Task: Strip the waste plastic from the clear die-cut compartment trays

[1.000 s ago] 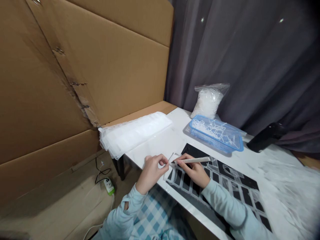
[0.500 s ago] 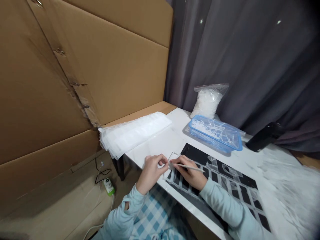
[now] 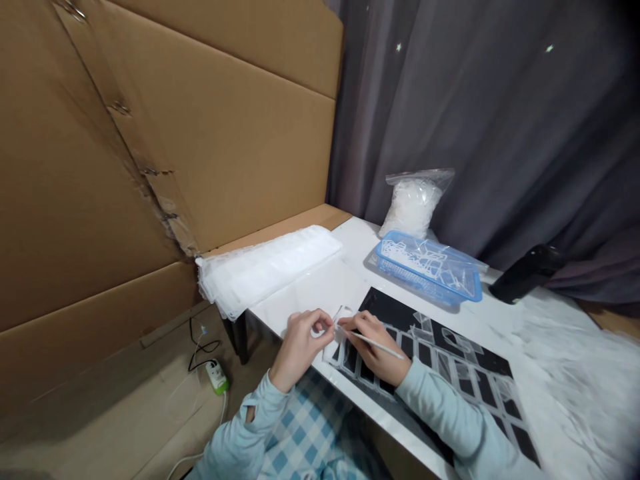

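Through the head camera I see, nearest me, the wearer's blue-and-white checked cloth (image 3: pixel 297 427) and two pale blue sleeves (image 3: pixel 445 400) reaching up to the table's edge. The left hand (image 3: pixel 303 347) has thumb and forefinger curled together into a ring, tips meeting; from here I cannot tell whether they pinch anything. Just beside it, the right hand (image 3: pixel 377 350) is clamped on a slim white stick (image 3: pixel 383 347), held like a pen, its far end slanting back across the hand. Both sets of fingertips meet over a thin, clear-and-white piece (image 3: pixel 345 311) at the left end of a black mat (image 3: pixel 383 302). Clear plastic frames (image 3: pixel 443 367) lie in rows on that mat, partly under the right hand and forearm. All this sits on a white table (image 3: pixel 320 287). To my right spreads a blurred heap of clear film (image 3: pixel 575 387); to the left lies a stack of white sheets (image 3: pixel 273 267). Beyond the mat stands a blue basket (image 3: pixel 415 281) of white frame-like pieces, with a black bottle (image 3: pixel 527 273) to its right, tilted in my view. Behind the basket is a filled zip bag (image 3: pixel 411 207), then a dark curtain (image 3: pixel 475 120).
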`<state>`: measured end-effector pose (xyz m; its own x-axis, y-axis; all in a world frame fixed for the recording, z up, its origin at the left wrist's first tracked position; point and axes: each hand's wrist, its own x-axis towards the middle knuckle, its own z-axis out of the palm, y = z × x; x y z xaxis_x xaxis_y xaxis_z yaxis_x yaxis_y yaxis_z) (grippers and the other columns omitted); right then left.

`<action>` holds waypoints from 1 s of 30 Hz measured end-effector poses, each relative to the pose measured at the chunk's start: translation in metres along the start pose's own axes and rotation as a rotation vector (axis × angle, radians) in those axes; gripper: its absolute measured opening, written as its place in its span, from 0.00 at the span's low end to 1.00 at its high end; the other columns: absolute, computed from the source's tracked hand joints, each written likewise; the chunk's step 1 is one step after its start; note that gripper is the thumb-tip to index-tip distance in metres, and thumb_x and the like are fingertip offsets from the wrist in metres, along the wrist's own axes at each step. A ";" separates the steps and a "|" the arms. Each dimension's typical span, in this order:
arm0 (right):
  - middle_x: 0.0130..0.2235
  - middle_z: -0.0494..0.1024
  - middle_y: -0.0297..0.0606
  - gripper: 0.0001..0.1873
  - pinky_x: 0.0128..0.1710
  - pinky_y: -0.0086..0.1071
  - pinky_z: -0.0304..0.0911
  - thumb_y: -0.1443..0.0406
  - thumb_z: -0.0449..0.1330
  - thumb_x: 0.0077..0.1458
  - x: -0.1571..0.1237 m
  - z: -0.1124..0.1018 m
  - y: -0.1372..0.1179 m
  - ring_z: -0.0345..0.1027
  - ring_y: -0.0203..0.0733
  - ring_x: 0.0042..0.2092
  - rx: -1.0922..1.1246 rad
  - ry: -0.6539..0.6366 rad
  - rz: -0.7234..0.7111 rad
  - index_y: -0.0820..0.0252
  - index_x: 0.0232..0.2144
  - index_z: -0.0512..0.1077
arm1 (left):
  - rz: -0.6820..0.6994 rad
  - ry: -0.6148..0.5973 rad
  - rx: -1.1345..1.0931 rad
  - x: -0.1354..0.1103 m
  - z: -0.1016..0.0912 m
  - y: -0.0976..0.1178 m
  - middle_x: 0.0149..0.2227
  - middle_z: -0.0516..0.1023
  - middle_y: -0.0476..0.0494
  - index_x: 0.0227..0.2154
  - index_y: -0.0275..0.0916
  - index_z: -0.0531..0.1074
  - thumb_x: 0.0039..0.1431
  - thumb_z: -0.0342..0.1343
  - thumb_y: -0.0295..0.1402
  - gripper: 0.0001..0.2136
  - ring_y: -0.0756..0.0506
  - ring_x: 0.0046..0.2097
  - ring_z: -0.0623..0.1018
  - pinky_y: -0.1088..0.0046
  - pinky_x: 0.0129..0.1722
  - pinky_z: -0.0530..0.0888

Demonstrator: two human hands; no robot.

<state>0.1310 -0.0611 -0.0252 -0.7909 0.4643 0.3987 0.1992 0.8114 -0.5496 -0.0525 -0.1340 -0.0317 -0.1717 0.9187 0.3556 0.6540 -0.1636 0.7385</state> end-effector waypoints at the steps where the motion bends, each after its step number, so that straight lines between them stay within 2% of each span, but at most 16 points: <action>1: 0.45 0.77 0.46 0.10 0.45 0.44 0.63 0.64 0.48 0.68 0.000 0.000 -0.001 0.66 0.48 0.45 -0.022 -0.005 -0.001 0.57 0.43 0.68 | 0.000 0.001 0.001 0.000 0.000 0.000 0.27 0.74 0.52 0.29 0.41 0.72 0.56 0.56 0.30 0.02 0.48 0.32 0.73 0.72 0.38 0.67; 6: 0.47 0.77 0.45 0.11 0.45 0.43 0.62 0.65 0.47 0.68 0.000 -0.002 -0.002 0.65 0.48 0.45 -0.073 -0.013 -0.001 0.56 0.41 0.69 | -0.003 0.000 0.007 0.000 0.000 0.001 0.27 0.74 0.52 0.29 0.41 0.72 0.55 0.56 0.30 0.02 0.48 0.32 0.74 0.72 0.39 0.66; 11: 0.45 0.77 0.43 0.10 0.47 0.41 0.64 0.61 0.50 0.68 -0.002 -0.001 0.001 0.68 0.47 0.46 0.094 0.072 0.058 0.55 0.44 0.70 | -0.006 -0.027 -0.001 0.000 0.001 0.003 0.31 0.76 0.51 0.31 0.41 0.71 0.58 0.54 0.31 0.02 0.47 0.36 0.75 0.68 0.44 0.67; 14: 0.42 0.77 0.42 0.12 0.46 0.39 0.65 0.60 0.49 0.68 -0.003 -0.001 0.001 0.69 0.46 0.45 0.157 0.078 0.072 0.55 0.43 0.71 | -0.002 -0.059 -0.022 0.000 0.000 0.003 0.34 0.77 0.50 0.33 0.41 0.71 0.59 0.53 0.32 0.03 0.46 0.38 0.76 0.67 0.47 0.67; 25: 0.42 0.77 0.41 0.11 0.46 0.38 0.65 0.61 0.50 0.68 -0.002 -0.003 -0.002 0.70 0.45 0.45 0.215 0.118 0.061 0.55 0.41 0.71 | -0.027 -0.042 -0.111 0.005 -0.003 -0.002 0.32 0.76 0.48 0.32 0.40 0.68 0.58 0.55 0.37 0.06 0.47 0.35 0.75 0.71 0.40 0.71; 28: 0.42 0.78 0.41 0.11 0.45 0.37 0.66 0.60 0.50 0.68 -0.003 -0.004 -0.003 0.72 0.45 0.44 0.253 0.148 0.078 0.55 0.43 0.72 | -0.030 -0.042 -0.094 0.005 -0.002 -0.002 0.34 0.76 0.48 0.36 0.40 0.69 0.63 0.51 0.39 0.08 0.47 0.37 0.76 0.70 0.42 0.71; 30: 0.41 0.78 0.41 0.12 0.44 0.37 0.66 0.60 0.51 0.68 -0.004 -0.004 -0.003 0.73 0.45 0.44 0.281 0.162 0.093 0.55 0.44 0.72 | -0.028 -0.057 -0.078 0.005 -0.002 -0.001 0.39 0.78 0.47 0.40 0.42 0.70 0.66 0.47 0.40 0.10 0.46 0.42 0.77 0.67 0.48 0.70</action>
<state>0.1356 -0.0640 -0.0215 -0.6701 0.6001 0.4368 0.0810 0.6441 -0.7607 -0.0555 -0.1303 -0.0301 -0.1455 0.9417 0.3033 0.5896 -0.1637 0.7909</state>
